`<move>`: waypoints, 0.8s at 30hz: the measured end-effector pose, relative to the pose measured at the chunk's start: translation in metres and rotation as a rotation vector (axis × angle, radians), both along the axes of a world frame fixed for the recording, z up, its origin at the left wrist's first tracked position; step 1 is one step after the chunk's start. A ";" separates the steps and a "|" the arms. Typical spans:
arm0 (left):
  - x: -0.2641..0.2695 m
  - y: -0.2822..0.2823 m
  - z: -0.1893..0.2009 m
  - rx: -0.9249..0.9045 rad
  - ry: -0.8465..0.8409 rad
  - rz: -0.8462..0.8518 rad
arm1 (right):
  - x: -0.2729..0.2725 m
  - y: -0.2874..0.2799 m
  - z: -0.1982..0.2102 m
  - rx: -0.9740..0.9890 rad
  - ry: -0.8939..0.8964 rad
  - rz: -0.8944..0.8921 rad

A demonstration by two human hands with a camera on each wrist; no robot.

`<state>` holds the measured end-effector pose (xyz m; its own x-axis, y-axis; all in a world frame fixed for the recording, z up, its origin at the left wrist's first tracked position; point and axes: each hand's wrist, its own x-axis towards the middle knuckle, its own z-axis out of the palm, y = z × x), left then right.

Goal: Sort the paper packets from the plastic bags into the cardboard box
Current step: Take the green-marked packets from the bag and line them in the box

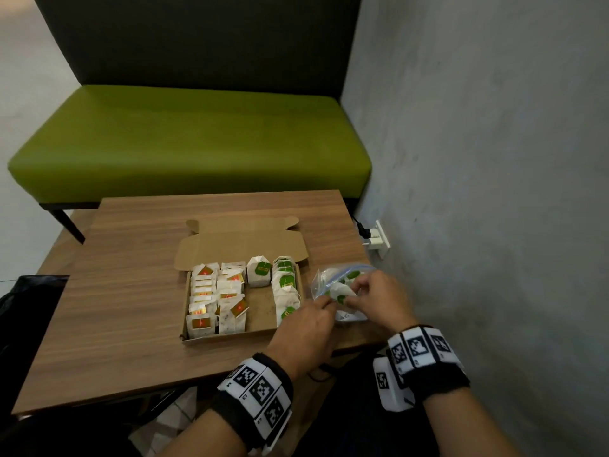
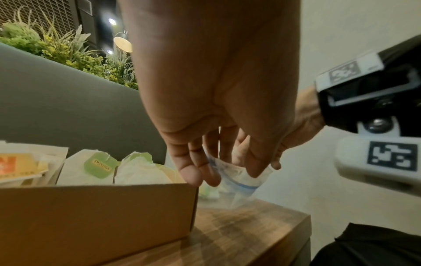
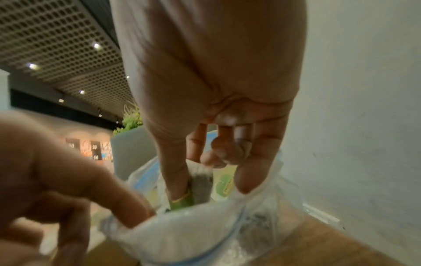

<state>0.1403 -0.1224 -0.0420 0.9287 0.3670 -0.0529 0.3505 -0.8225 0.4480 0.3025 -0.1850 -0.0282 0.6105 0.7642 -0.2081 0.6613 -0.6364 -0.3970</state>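
Note:
An open cardboard box [image 1: 227,334] on the wooden table holds rows of red-labelled packets [image 1: 211,298] on its left and green-labelled packets [image 1: 286,282] on its right. Just right of the box lies a clear plastic zip bag [image 1: 342,313] with more green-labelled packets inside. My left hand [image 1: 329,303] pinches the bag's near rim [image 2: 237,172] and holds the mouth open. My right hand [image 1: 352,296] reaches into the bag, its thumb and fingers pinching a white paper packet [image 3: 200,181] with a green tag. Most of that packet is hidden by plastic.
The bag sits near the table's right edge [image 1: 362,338], close to a grey wall with a plugged-in socket [image 1: 377,239]. A green bench [image 1: 184,143] stands behind the table. Something black [image 1: 29,311] lies at the left edge. The box's front wall [image 2: 91,216] rises beside my left hand.

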 end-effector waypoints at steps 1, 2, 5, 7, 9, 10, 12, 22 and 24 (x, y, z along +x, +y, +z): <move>0.001 0.000 -0.001 -0.011 -0.008 0.003 | 0.002 -0.004 0.001 0.055 0.059 0.000; 0.002 0.001 -0.001 -0.020 -0.008 0.009 | 0.005 -0.008 0.002 0.104 0.122 -0.003; 0.004 0.000 0.002 -0.045 -0.013 0.037 | 0.010 -0.017 0.008 0.168 0.248 0.040; 0.006 0.001 0.004 -0.091 -0.025 0.073 | 0.012 -0.019 0.010 0.202 0.315 0.027; 0.008 0.002 0.007 -0.146 -0.037 0.135 | 0.016 -0.022 0.010 0.260 0.424 -0.011; 0.008 0.004 0.009 -0.172 -0.046 0.163 | 0.017 -0.023 0.011 0.295 0.480 -0.026; 0.007 0.006 0.012 -0.218 -0.078 0.198 | 0.017 -0.028 0.014 0.363 0.576 -0.045; -0.007 0.010 0.037 -0.521 -0.429 0.306 | -0.002 -0.035 0.024 0.512 0.830 0.024; -0.007 0.011 0.037 -0.544 -0.457 0.310 | -0.009 -0.030 0.026 0.544 0.840 0.032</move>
<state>0.1331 -0.1115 -0.0045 0.7608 0.6458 0.0640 0.2117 -0.3402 0.9162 0.2934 -0.2154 -0.0022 0.4034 0.8973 -0.1795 0.0462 -0.2158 -0.9753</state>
